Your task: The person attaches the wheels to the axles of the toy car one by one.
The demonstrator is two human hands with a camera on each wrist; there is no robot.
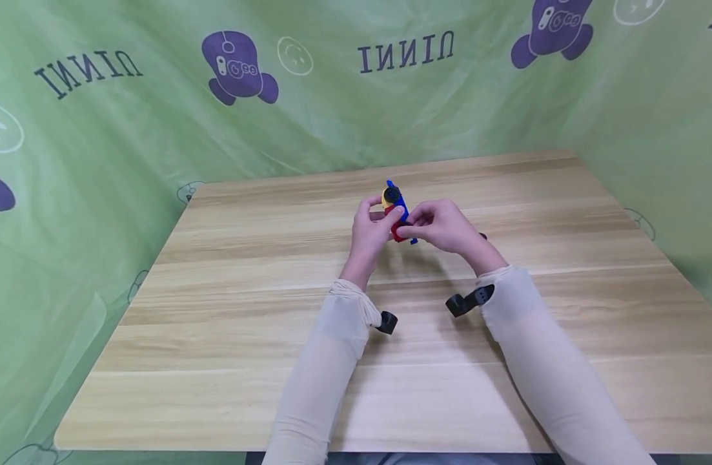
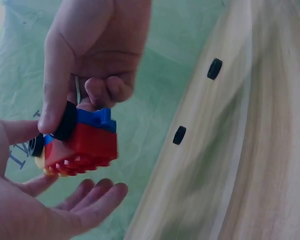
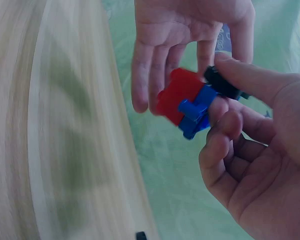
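Brick toy (image 2: 96, 142) is up off the table (image 1: 216, 323), left hand (image 1: 368, 231) gripping one end, right hand (image 1: 447, 227) pinching a black wheel (image 2: 65, 122); only the left-wrist view catches two loose wheels (image 2: 179, 135) whole.

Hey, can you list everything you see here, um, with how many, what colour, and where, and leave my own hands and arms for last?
Block toy: one, red, blue and yellow, between the hands
Wheels at the toy: two visible, black, one of them under the right thumb
Loose wheels: two visible, black, on the table
Table: one, light wood, under the hands
Backdrop: count unclear, green with purple and white prints, behind and beside the table
Wrist devices: two, black, one at each cuff
Sleeves: two, pale beige, on the forearms
Left hand: one, bare, gripping the toy
Right hand: one, bare, pinching a wheel at the toy
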